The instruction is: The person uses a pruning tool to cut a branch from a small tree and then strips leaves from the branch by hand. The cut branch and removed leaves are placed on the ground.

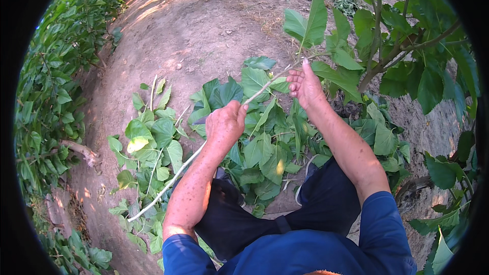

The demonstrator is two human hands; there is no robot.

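Note:
My left hand (226,121) is closed around a long, thin, pale branch (168,185). Its bare lower end slants down left past my forearm. Large green leaves (311,26), mulberry-like, grow from the upper right end. Close to that leafy part is my right hand (307,86), its thumb tip against the branch and its fingers bent, apart from the thumb. A dark, flat, blade-like piece (200,120) sticks out left of my left fist; its other end is hidden. Below both hands lies a heap of cut leaves (267,152) on the ground.
More leaves and bare stems (149,141) lie to the left. A leafy tree with forked limbs (386,61) stands close on the right. Dense bushes (49,84) line the left side, with a cut stump (82,151) low down. Dry soil (183,34) stretches ahead.

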